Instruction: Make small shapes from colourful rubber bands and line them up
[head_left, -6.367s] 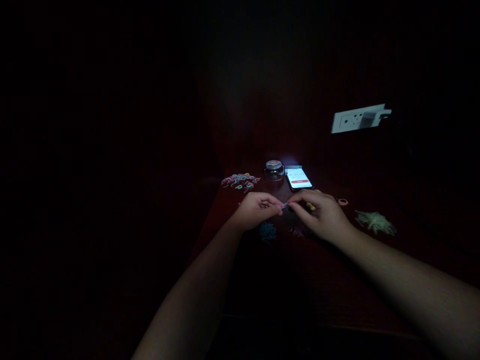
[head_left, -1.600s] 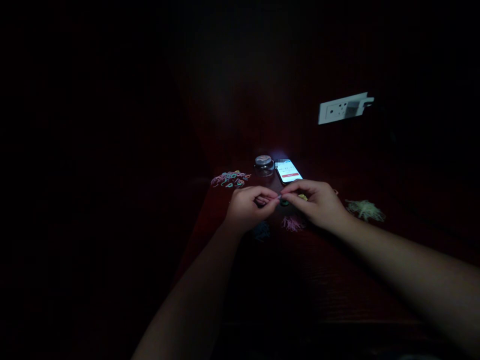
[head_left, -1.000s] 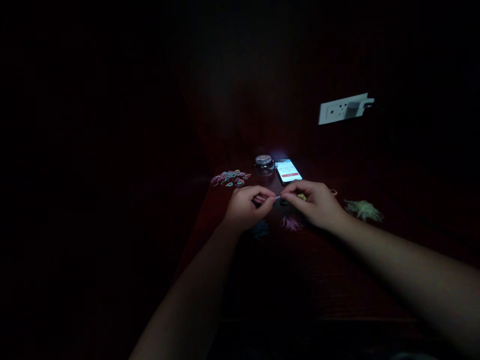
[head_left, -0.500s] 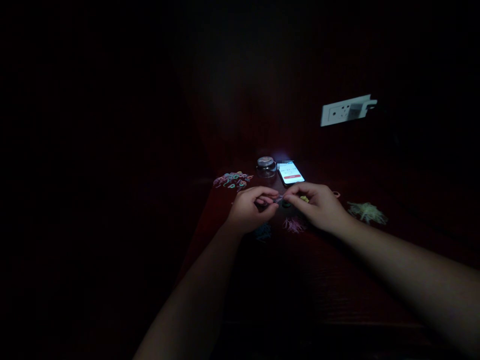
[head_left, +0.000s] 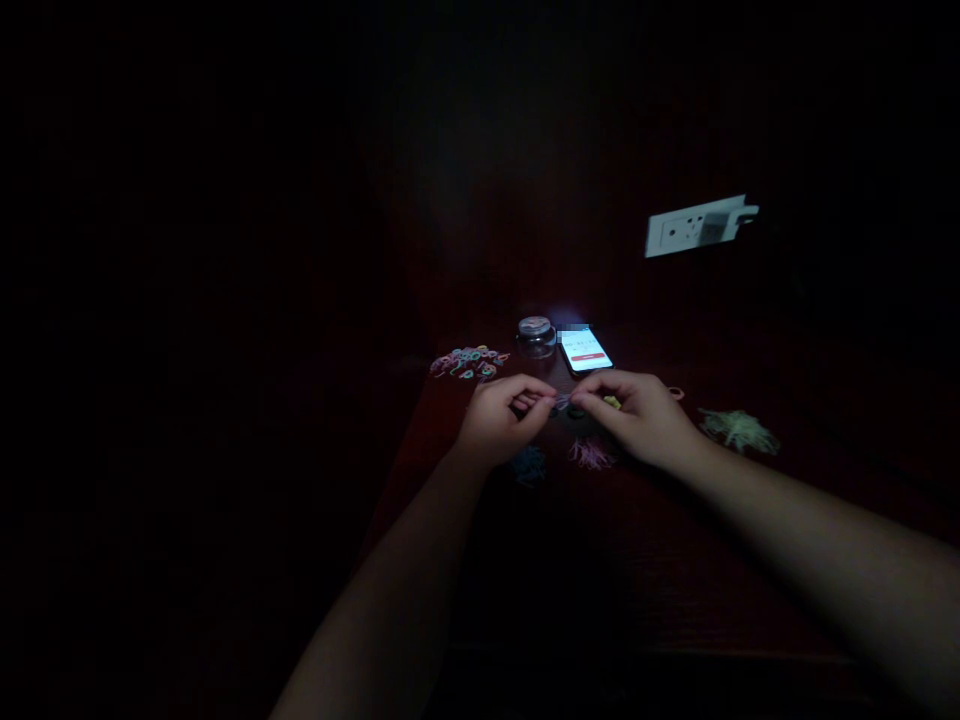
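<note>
Pinched in left hand (head_left: pixel 496 420) and in right hand (head_left: pixel 646 415): pale band (head_left: pixel 563 400), long way side to side, just as near to both.

On the dark red tabletop (head_left: pixel 675 570), around pink bands (head_left: pixel 592 454): blue bands (head_left: pixel 529 466) at nine o'clock, mixed bands (head_left: pixel 470 362) ten, jar (head_left: pixel 535 340) eleven, phone (head_left: pixel 586 350) twelve, pale-green bands (head_left: pixel 741 431) three.

Bare forearms and bare hands (head_left: pixel 499 420), without sleeves or gloves.
</note>
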